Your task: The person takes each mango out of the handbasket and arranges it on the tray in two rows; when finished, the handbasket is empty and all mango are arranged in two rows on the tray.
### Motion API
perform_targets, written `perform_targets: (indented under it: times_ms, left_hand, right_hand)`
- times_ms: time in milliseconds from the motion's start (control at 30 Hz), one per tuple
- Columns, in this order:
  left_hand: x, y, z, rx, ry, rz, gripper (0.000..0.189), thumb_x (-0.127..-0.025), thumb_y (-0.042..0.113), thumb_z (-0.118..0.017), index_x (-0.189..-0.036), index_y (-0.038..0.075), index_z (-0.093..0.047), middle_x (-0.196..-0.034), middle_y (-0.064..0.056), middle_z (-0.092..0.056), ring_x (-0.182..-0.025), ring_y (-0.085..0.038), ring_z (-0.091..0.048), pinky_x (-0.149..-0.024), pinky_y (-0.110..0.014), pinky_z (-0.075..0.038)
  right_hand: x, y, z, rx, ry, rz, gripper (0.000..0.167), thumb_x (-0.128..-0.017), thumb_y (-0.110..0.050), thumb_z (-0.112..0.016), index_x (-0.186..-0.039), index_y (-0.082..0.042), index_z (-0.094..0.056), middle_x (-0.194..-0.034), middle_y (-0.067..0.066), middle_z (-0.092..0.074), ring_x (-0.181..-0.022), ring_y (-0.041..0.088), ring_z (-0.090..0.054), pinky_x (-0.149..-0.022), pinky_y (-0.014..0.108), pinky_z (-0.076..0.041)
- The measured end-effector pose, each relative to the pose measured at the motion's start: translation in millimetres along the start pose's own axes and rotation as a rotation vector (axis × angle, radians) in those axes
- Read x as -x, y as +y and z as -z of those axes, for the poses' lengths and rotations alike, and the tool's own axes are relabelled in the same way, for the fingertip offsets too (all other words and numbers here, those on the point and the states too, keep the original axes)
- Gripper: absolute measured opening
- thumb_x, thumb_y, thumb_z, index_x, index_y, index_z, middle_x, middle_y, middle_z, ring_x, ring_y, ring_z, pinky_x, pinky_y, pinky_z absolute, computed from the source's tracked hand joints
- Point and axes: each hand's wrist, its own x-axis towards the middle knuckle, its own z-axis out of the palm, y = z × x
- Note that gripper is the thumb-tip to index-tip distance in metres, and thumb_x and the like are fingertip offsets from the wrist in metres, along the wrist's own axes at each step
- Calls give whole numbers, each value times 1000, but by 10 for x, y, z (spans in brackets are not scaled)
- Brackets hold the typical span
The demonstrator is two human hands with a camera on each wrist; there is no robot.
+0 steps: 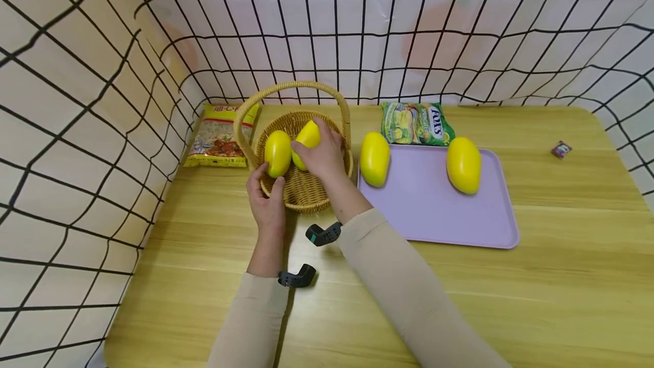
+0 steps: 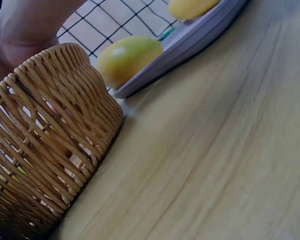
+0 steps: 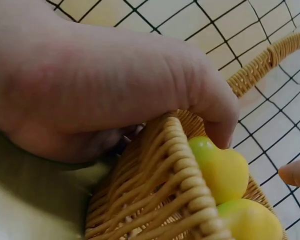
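Two yellow mangoes lie in the wicker basket (image 1: 306,206). My right hand (image 1: 327,155) reaches inside and holds the right-hand mango (image 1: 309,135) between thumb and fingers; the right wrist view shows a digit pressed on its greenish end (image 3: 205,147). At the front left of the rim is my left hand (image 1: 268,203), thumb and fingers spread around the near end of the other mango (image 1: 277,153). Its fingertips (image 3: 297,175) appear a little apart from the fruit in the right wrist view. The basket's woven side (image 2: 55,135) fills much of the left wrist view.
A lilac tray (image 1: 434,214) right of the basket carries one mango (image 1: 374,159) at its left edge and another (image 1: 464,165) farther right. Behind it lies a green snack bag (image 1: 416,124). A yellow food packet (image 1: 217,138) sits left of the basket, a small wrapped sweet (image 1: 561,149) far right.
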Motion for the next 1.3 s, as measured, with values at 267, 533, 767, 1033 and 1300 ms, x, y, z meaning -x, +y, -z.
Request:
perform_targets:
  times_ms: [267,533,767,1033,1300]
  left_hand:
    - [-8,-9,3,-32,7,2,43,-90,12,-66,-132,7,-61,-146,-11,-48,-143,-23,-40,-123,-41,-27]
    - [1,4,6,-45,-6,0,42,-91,13,-66,-133,8,-60,-146,-10,-47,-145,-23,-39,-124,-42,-25]
    - [-1,10,-1,-39,-7,-14,42,-91,12,-66,-132,7,-61,-146,-12,-47,-144,-24,-39,-124,-43,-25]
    - [-20,-3,-3,-23,-9,-32,42,-90,10,-66,-132,5,-61,-145,-13,-47,-143,-24,-40,-123,-42,-26]
    - [-16,-5,-9,-8,1,-33,42,-89,8,-67,-131,4,-61,-144,-13,-47,-142,-24,-41,-123,-41,-27]
  right_hand:
    - [-82,-46,-140,17,48,-56,77,-92,-44,-71,-158,-36,-32,-160,18,-34,-146,43,-31,-115,60,-33]
    - [-119,27,-206,-28,101,-75,77,-93,-43,-71,-158,-36,-32,-155,16,-40,-141,37,-40,-114,54,-37]
    - [-133,44,-210,-33,98,-66,75,-93,-42,-72,-157,-36,-35,-155,15,-42,-139,35,-43,-112,52,-40]
    - [-137,49,-233,-1,95,-79,75,-92,-43,-71,-157,-38,-35,-155,18,-40,-140,38,-40,-112,52,-39]
    - [-156,53,-229,34,85,-76,71,-94,-41,-69,-156,-35,-36,-151,18,-45,-137,37,-44,-111,49,-41]
